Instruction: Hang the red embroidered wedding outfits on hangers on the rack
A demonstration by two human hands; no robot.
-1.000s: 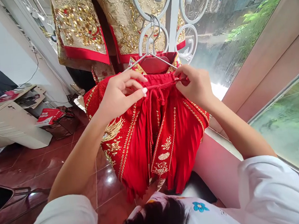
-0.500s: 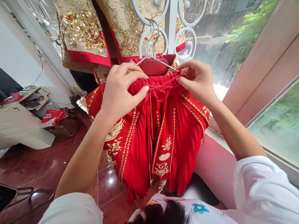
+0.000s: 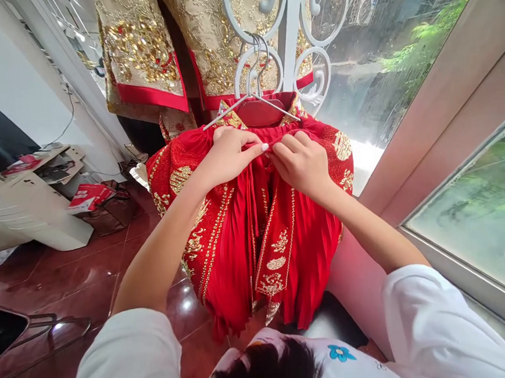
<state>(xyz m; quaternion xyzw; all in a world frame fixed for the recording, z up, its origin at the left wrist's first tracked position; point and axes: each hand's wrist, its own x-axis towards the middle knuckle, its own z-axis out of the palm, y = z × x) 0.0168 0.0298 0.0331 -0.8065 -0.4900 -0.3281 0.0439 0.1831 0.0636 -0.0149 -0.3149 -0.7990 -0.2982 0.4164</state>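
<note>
A red pleated skirt (image 3: 311, 242) with gold embroidery hangs in front of me, its gathered waistband at the level of my hands. My left hand (image 3: 236, 154) is pinched at the middle of the waistband, thumb against fingers, on the red drawstring. Close beside it, my right hand (image 3: 303, 160) has its fingers curled in at the same string. The loose part of the drawstring (image 3: 255, 203) hangs down the front; the bit between my fingertips is mostly hidden. A metal hanger (image 3: 277, 108) sits just above, inside a red collared garment (image 3: 230, 119).
White scrolled ironwork (image 3: 288, 52) carries the hangers. Behind hangs a cream-and-gold garment (image 3: 211, 52) with red hems. A window frame (image 3: 430, 117) stands at the right. At the left are a white desk cabinet (image 3: 26, 207) and a brown bag (image 3: 117, 214) on the tiled floor.
My right hand has moved left and down from the waistband's right side to the middle. My left hand has shifted slightly right, so both now meet at the drawstring.
</note>
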